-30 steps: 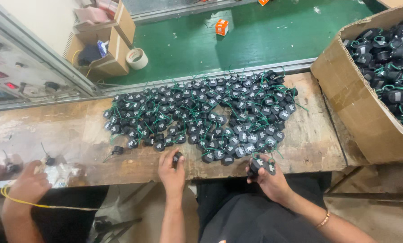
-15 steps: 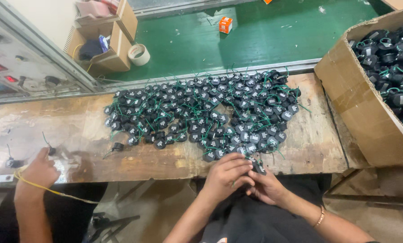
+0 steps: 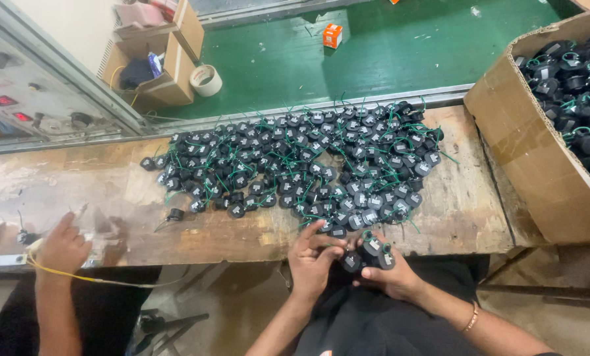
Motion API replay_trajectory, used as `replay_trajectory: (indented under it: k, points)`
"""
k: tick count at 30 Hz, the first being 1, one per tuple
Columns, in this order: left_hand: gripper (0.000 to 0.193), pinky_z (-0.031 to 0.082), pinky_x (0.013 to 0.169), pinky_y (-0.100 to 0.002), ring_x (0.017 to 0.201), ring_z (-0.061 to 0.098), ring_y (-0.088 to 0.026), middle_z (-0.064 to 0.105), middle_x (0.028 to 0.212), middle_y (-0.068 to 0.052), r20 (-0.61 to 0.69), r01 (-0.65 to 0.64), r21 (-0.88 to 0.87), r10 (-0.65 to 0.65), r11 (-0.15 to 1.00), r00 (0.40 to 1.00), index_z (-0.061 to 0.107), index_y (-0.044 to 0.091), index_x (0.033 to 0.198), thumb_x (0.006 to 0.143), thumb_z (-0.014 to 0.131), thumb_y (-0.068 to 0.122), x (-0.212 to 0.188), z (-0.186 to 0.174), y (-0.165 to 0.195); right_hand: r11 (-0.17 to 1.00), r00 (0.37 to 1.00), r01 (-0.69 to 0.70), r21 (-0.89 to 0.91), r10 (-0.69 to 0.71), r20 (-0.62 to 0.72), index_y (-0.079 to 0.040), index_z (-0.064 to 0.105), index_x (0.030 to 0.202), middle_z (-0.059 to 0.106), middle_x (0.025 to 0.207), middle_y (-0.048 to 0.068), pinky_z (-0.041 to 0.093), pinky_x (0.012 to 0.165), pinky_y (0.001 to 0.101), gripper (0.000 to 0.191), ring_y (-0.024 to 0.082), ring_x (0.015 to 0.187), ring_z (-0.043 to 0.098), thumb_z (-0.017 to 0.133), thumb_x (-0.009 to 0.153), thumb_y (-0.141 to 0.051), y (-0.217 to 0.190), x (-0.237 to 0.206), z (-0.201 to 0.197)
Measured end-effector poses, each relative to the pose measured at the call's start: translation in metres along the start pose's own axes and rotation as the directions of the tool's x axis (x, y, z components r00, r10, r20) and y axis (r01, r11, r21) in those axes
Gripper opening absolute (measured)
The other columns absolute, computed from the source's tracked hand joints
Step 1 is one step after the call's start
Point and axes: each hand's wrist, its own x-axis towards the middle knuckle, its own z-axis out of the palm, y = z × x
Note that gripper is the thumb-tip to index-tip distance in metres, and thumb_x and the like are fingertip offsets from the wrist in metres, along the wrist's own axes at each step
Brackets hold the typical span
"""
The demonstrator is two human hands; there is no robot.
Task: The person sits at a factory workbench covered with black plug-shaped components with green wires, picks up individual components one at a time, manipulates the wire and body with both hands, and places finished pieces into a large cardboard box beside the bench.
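Holding a small bunch of black round parts [image 3: 367,254] at the near edge of the wooden desk [image 3: 466,204], just below the big pile of black parts with green wires [image 3: 295,161]; right hand [image 3: 390,273] cupping them from beneath, fingers closed around; left hand [image 3: 311,260] pinching one of the bunch — fingers closed on it; standing at far right, a cardboard box [image 3: 525,151] full of the same parts; working at far left, another person's hand [image 3: 61,247] with a yellow wire [image 3: 77,275].

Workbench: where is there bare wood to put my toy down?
Bare wood lies between the pile of black parts and the cardboard box, and left of the pile toward the co-worker's hand. The middle is crowded.
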Motion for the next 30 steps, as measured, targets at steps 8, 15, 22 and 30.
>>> replay_trajectory:
  k: [8,15,22,30]
  points:
    - [0.024,0.056,0.099,-0.035,0.112,0.074,-0.021,0.077,0.115,-0.015,0.483,-0.597,0.331,0.412,0.731,0.773,0.070,0.003,0.109,0.091,0.067,-0.013,0.007,0.016,0.019,0.998,0.995,0.024,0.064,-0.017,-0.099,-0.019,0.042,0.140,0.059,0.116,0.008,0.063,0.067,0.0451,0.078,0.023,0.099,0.065,0.081,0.074,-0.002,0.003,-0.003,-0.014]
    - [0.027,0.058,0.081,-0.034,0.094,0.071,-0.021,0.073,0.101,-0.010,0.219,-0.175,0.350,0.101,0.920,0.970,0.059,0.004,0.083,0.078,0.084,-0.003,-0.006,0.015,0.009,0.856,0.972,0.218,-0.469,-0.233,0.027,-0.002,0.052,0.126,0.059,0.121,0.011,0.058,0.087,0.0401,0.057,0.020,0.110,0.061,0.084,0.078,0.002,0.006,0.001,-0.015]
    - [0.015,0.057,0.087,-0.038,0.095,0.074,-0.023,0.076,0.096,-0.012,0.235,-0.523,0.594,0.490,0.611,0.839,0.070,0.005,0.087,0.081,0.083,0.010,0.014,-0.020,0.021,0.972,0.987,0.158,-0.172,-0.160,0.001,-0.003,0.050,0.124,0.060,0.120,0.011,0.063,0.073,0.0423,0.058,0.025,0.104,0.065,0.083,0.076,0.001,0.007,-0.003,-0.016]
    - [0.031,0.043,0.100,-0.048,0.121,0.057,-0.038,0.069,0.125,-0.016,0.461,-0.523,0.850,0.393,0.064,0.796,0.074,0.001,0.104,0.075,0.078,0.008,0.040,-0.042,0.033,0.961,0.992,0.122,0.249,-0.110,-0.061,-0.014,0.044,0.138,0.060,0.119,0.010,0.057,0.058,0.0344,0.066,0.031,0.102,0.067,0.080,0.083,-0.013,0.001,-0.002,-0.029]
